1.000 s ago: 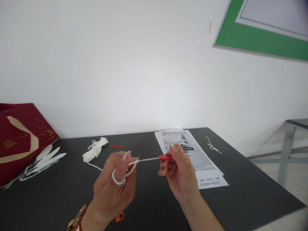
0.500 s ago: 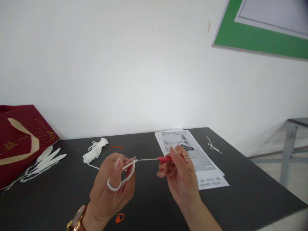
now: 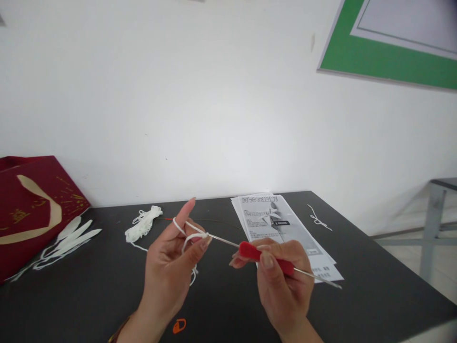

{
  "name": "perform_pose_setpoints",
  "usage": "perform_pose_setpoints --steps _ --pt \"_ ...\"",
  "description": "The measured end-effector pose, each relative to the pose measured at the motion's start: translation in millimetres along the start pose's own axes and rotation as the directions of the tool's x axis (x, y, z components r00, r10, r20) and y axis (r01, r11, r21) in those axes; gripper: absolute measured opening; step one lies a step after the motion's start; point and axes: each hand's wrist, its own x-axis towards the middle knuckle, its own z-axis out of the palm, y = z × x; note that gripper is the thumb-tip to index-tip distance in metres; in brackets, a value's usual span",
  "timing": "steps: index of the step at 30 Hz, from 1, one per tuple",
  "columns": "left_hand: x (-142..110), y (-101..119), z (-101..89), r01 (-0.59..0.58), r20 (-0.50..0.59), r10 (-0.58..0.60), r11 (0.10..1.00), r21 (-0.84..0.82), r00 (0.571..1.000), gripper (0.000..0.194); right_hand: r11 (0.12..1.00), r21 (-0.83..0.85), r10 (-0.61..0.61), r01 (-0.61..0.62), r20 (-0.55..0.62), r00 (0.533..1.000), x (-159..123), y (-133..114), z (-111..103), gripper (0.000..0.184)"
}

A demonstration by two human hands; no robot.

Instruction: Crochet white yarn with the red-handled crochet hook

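White yarn is looped over the raised index finger of my left hand, whose thumb pinches it against the other fingers. A short tail of it hangs below the fingers. My right hand grips the red handle of a crochet hook, which has a metal shaft at each end. The hook's left tip sits in the yarn at my left thumb and fingertips; its right end points down over the papers. Behind my left hand lies a white yarn skein, with a strand running toward that hand.
Printed sheets lie on the dark table, right of centre. White crocheted petals rest by a dark red bag at the left. An orange stitch marker is near the front, and a small knotted string at the right.
My left hand has turned so its palm and thumb show, with the index finger raised. My right hand has moved slightly right and down, tilting the hook, and the red handle shows more.
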Motion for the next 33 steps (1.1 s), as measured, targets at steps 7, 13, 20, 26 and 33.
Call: perform_pose_setpoints --steps 7,13,20,26,33 --pt "0 -9 -7.8 -0.484 0.126 0.473 0.794 0.367 0.872 0.066 0.986 0.11 0.119 -0.127 0.077 0.99 2 4 -5 0.006" --pt "7 -14 -20.0 -0.749 0.372 0.669 0.449 0.488 0.644 0.067 0.974 0.172 0.117 -0.15 0.186 0.976 4 5 -8 0.006" --pt "1 3 -17.8 -0.793 0.496 0.67 0.238 0.561 0.552 0.041 0.919 0.257 0.254 -0.298 0.192 0.948 12 6 -7 0.011" --pt "0 8 -15.0 -0.808 0.517 0.689 0.173 0.563 0.508 0.039 0.861 0.3 0.37 -0.412 0.186 0.91 16 11 -7 0.015" --pt "-1 10 -13.2 -0.839 0.514 0.727 0.158 0.521 0.456 0.046 0.762 0.348 0.516 -0.546 0.183 0.837 17 19 -8 0.019"
